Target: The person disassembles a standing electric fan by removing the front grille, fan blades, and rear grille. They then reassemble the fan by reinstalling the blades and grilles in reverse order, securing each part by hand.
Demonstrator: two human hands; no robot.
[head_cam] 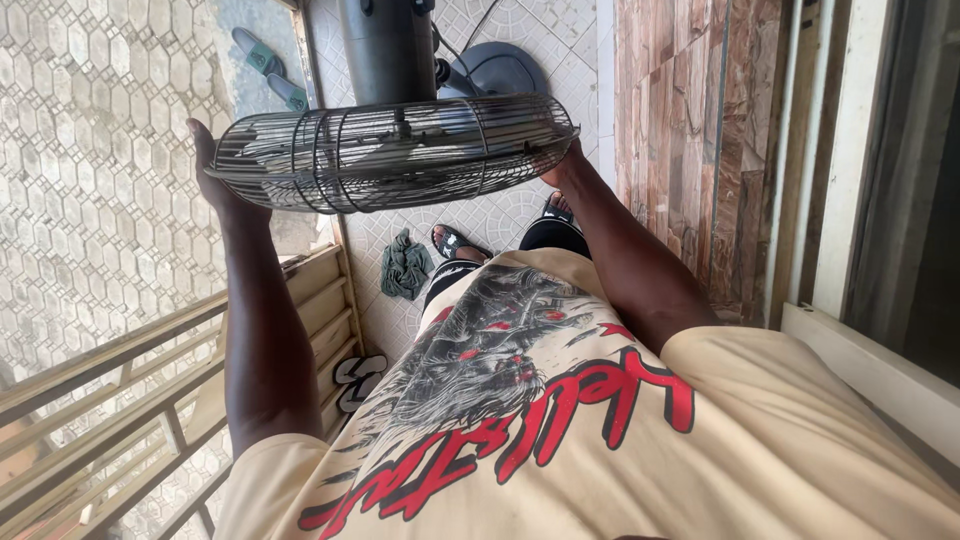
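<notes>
A standing fan's round wire cage [390,150] fills the top middle of the view, seen nearly edge-on, with the blades dimly visible inside. Behind it rise the dark motor housing [388,45] and the round grey base [500,70] on the floor. My left hand [212,170] grips the cage's left rim. My right hand [565,165] holds the right rim, mostly hidden behind the wires. Both arms stretch forward from my cream printed shirt [560,430].
A crumpled green cloth [405,265] lies on the patterned tile floor near my sandalled feet [455,243]. White flip-flops [357,378] sit by a wooden railing [150,400] at left. Green slippers [268,65] lie farther off. A stone-clad wall [690,150] and window frame [850,200] stand at right.
</notes>
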